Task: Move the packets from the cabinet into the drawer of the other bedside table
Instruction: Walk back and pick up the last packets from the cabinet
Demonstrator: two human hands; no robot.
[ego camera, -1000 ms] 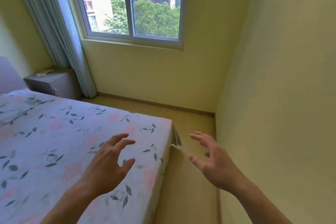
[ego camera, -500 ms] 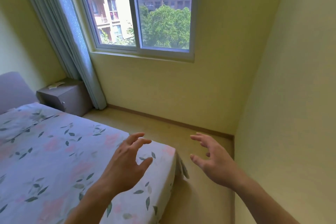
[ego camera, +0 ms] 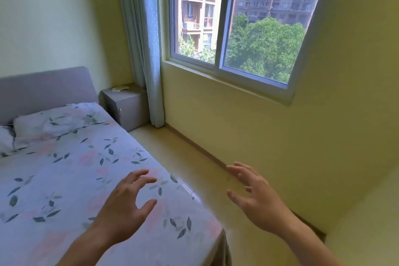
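A grey bedside table (ego camera: 129,108) stands in the far corner between the bed's headboard and the curtain, its front closed. A pale flat packet (ego camera: 120,88) lies on its top. My left hand (ego camera: 125,207) hovers over the near corner of the bed, fingers spread and empty. Over the floor strip beside the bed, my right hand (ego camera: 257,198) is held out with fingers apart, holding nothing. Both hands are far from the bedside table. No open drawer shows.
The bed (ego camera: 64,179) with a floral sheet and a pillow (ego camera: 58,123) fills the left. A narrow floor strip (ego camera: 194,162) runs between bed and window wall up to the bedside table. A curtain (ego camera: 144,49) hangs beside the window (ego camera: 237,21).
The view has swung left and moved forward along the bed: the headboard and pillow have come into sight and the bedside table is nearer. Both hands stay open and empty.
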